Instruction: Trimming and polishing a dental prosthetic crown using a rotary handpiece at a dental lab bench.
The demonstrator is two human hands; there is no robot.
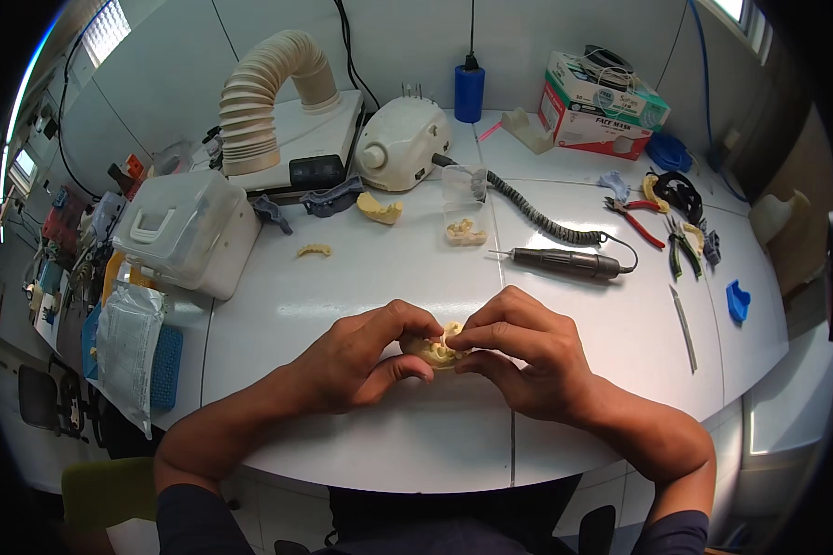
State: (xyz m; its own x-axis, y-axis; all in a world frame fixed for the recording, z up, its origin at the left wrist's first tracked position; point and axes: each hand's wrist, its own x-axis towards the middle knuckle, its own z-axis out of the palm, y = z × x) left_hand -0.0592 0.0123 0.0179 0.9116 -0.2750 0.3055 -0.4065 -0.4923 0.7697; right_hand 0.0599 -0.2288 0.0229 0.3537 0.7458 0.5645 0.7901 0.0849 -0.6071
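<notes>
Pale yellow dental model; knobbly, partly hidden between hands

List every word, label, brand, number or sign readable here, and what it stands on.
Green, white and red box: printed lettering, partly readable; I don't copy its wording.
Whitish plastic pouch: any print too faint to read.
Dark handpiece: any marking too small to read.
Yellow dental model: no lettering I can make out.

The near tooth model is pale yellow, the table white, the far cylinder blue, the far hose cream.
</notes>
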